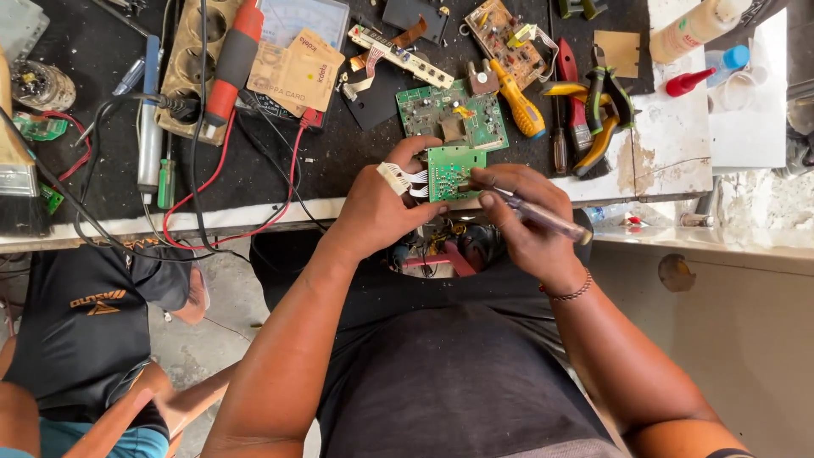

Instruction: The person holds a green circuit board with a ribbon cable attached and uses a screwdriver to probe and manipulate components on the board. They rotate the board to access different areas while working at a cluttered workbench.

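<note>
The left hand (377, 208) grasps a small green circuit board (449, 172) by its left edge, thumb arched over the top, holding it upright just past the near edge of the counter (670, 161). A white connector with short ribbon wires (398, 178) sits against the back of this hand, joined to the board's left side. The right hand (526, 216) is clenched around a clear-handled screwdriver (543, 218), its handle pointing right and its tip hidden where it meets the board's right edge. A beaded bracelet (572, 294) circles the right wrist.

Just beyond the held board, a larger green circuit board (454, 114) lies flat on the dark mat. To its right lie a yellow-handled screwdriver (519, 106), a red-handled tool (570, 76) and yellow-and-black pliers (604, 114). A brown circuit board (504, 34) rests at the far edge, with a long white strip board (400, 55) to its left. Brown paper packets (297, 72) lie further left, beside a beige power strip (191, 68) and a red-handled soldering iron (231, 64). Red and black cables (203, 195) trail over the counter's near edge. On the far right stand a white bottle (699, 25) and a small red-capped bottle (688, 82).

Below the hands, between the person's knees, an opened device with red parts (445, 250) shows dimly. At the near left sits another person in black shorts (85, 322).
</note>
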